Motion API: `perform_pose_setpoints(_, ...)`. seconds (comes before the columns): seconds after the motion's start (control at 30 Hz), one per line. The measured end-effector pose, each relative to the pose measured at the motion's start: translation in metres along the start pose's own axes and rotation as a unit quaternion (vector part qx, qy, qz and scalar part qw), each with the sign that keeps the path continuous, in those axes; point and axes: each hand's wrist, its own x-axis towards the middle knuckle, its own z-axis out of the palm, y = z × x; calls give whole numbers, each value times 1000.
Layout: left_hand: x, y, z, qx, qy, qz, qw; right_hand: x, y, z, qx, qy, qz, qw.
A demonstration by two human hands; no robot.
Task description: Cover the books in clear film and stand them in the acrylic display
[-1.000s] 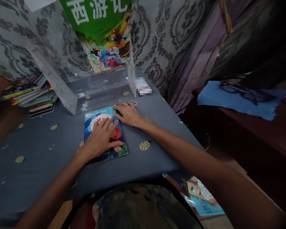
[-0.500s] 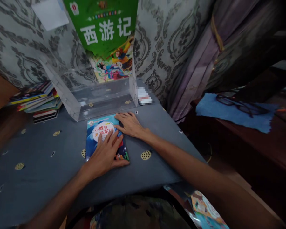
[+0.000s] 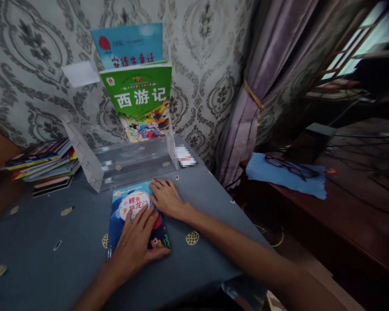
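A blue picture book (image 3: 116, 220) with a white title oval lies on the grey patterned tablecloth. My left hand (image 3: 138, 237) rests on its cover with fingers spread, the thumb stretched along the lower right corner. At the book's upper right edge lies my right hand (image 3: 167, 199), fingers extended and their tips on the cover. Just beyond the book stands a clear acrylic rack (image 3: 97, 175). Behind the rack's front part, a green book (image 3: 139, 97) leans upright, and a light blue book (image 3: 132, 43) shows above it.
To the left, a stack of books (image 3: 50, 166) sits beside the rack. A small blurred white item (image 3: 185, 156) lies right of the rack. Glasses (image 3: 291, 167) rest on a blue cloth (image 3: 266, 172) on the dark red furniture. A tied purple curtain (image 3: 243, 116) hangs by the wall.
The camera has tilted up, so the scene sits lower and the light blue book's top shows. Both hands stay on the blue picture book, in nearly the same pose.
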Motion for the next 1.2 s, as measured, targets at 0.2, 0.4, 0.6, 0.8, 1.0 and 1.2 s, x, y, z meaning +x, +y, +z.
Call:
perform_pose_setpoints(0.2, -1, -3, 6, 4, 38, 18, 999, 0, -11, -6, 3, -1, 25, 1000)
perform_pose_setpoints(0.4, 0, 5, -5, -56, 58, 9, 997, -7, -16, -3, 2, 2, 34, 999)
perform_pose_setpoints(0.6, 5, 7, -18, -196, 132, -60, 970, -25, -24, -2, 1, -2, 28, 1000)
perform_pose_setpoints(0.8, 4, 2, -13, -210, 172, -88, 958, -54, -39, 1, -9, -12, 29, 999)
perform_pose_setpoints(1.0, 5, -22, -6, -126, 195, -127, 964, -80, -49, 10, 2, 13, 1, 1000)
perform_pose_setpoints(1.2, 1, -57, -8, -2, 146, -260, 954, -80, -46, 10, 16, 11, 0, 1000)
